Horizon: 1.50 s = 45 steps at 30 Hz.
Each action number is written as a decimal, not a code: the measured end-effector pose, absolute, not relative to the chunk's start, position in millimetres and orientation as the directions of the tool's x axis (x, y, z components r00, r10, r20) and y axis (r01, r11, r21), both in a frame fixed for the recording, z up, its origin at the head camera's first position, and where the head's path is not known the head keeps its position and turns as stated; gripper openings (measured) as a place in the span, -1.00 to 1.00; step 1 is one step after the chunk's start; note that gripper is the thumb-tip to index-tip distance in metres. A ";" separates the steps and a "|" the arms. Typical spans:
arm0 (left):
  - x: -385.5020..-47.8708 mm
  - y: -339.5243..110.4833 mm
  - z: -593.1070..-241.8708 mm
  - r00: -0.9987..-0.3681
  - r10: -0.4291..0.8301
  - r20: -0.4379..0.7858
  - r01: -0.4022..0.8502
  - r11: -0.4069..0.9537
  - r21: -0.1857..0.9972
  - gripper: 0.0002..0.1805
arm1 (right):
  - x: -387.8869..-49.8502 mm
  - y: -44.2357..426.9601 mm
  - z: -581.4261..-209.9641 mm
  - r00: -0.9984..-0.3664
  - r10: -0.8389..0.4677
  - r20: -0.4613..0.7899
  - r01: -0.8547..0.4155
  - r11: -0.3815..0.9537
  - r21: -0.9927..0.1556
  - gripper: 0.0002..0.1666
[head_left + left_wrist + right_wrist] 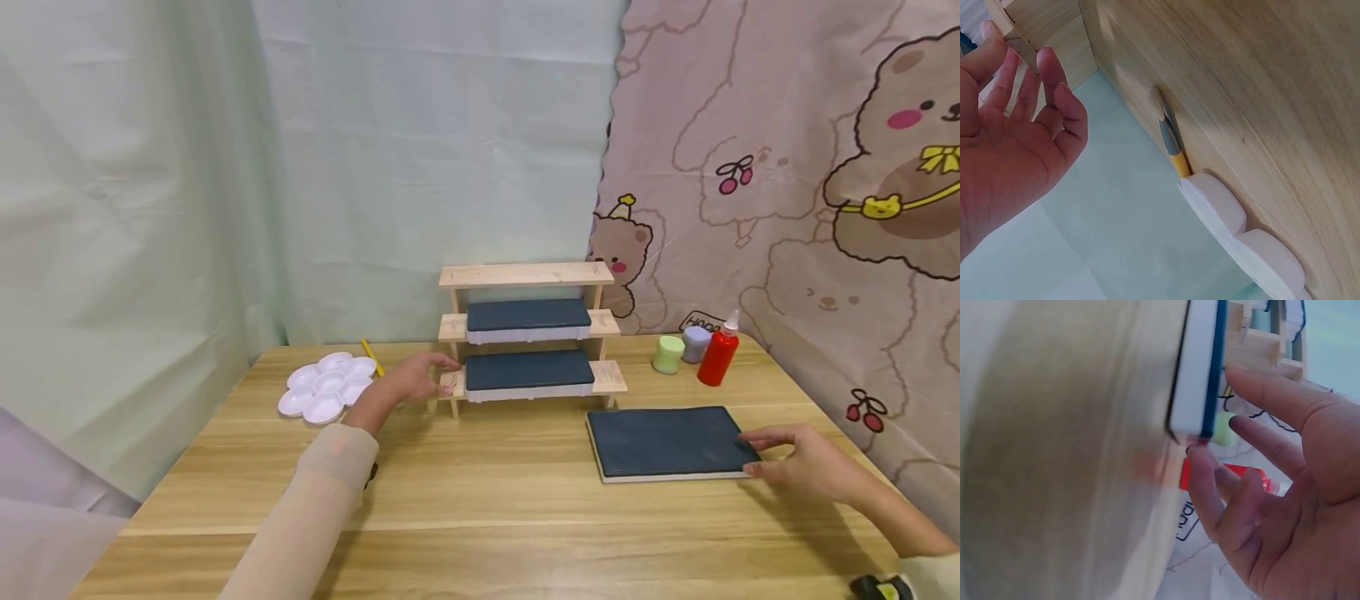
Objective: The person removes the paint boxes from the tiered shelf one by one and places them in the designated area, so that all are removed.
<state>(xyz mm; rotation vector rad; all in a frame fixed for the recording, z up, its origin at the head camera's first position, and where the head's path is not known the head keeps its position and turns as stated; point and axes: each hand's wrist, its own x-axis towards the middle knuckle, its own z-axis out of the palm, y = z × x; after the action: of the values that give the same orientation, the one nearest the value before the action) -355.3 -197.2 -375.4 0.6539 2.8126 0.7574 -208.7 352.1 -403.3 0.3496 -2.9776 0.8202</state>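
A small wooden tiered shelf (527, 275) stands at the back of the table. My left hand (414, 375) pinches the left end of its lowest board; in the left wrist view, the thumb and fingers of the left hand (1022, 119) are around the board's end. Two cases with dark blue lids and white bases, an upper case (528, 315) and a lower case (528, 371), sit on the shelf. At the right lies a larger flat case (671, 442), dark blue on top and white along its side. My right hand (802, 462) holds its right end, fingertips and thumb at the edge.
A white flower-shaped palette (330, 382) lies left of the shelf, beside a yellow-handled brush (1175, 147). At the back right stand a green jar (668, 354), a lilac jar (696, 342) and a red squeeze bottle (717, 357). Curtains (450, 150) hang behind the table.
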 end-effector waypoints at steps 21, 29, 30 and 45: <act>-350.6 -195.4 -372.4 -0.894 0.445 -0.050 0.355 0.772 0.528 -0.53 | -223.2 319.6 -380.6 -0.991 -0.135 0.007 -0.105 0.736 -0.669 -0.20; -351.4 -195.6 -373.1 -0.899 0.433 -0.059 0.342 0.782 0.521 -0.52 | -236.4 300.1 -384.9 -0.988 -0.140 0.070 -0.149 0.704 -0.694 -0.24; -351.5 -195.6 -373.3 -0.899 0.433 -0.058 0.342 0.781 0.522 -0.52 | -238.2 297.5 -385.0 -0.987 -0.137 0.079 -0.153 0.699 -0.699 -0.25; -352.3 -197.7 -375.7 -0.903 0.427 -0.050 0.340 0.780 0.525 -0.52 | -261.2 264.7 -388.5 -0.981 -0.101 0.166 -0.193 0.593 -0.782 -0.39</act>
<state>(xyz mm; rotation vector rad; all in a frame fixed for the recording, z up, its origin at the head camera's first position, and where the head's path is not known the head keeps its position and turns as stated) -352.3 -197.7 -375.7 0.6093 2.8050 0.7797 -261.2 264.7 -388.5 0.2512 -2.7105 1.3488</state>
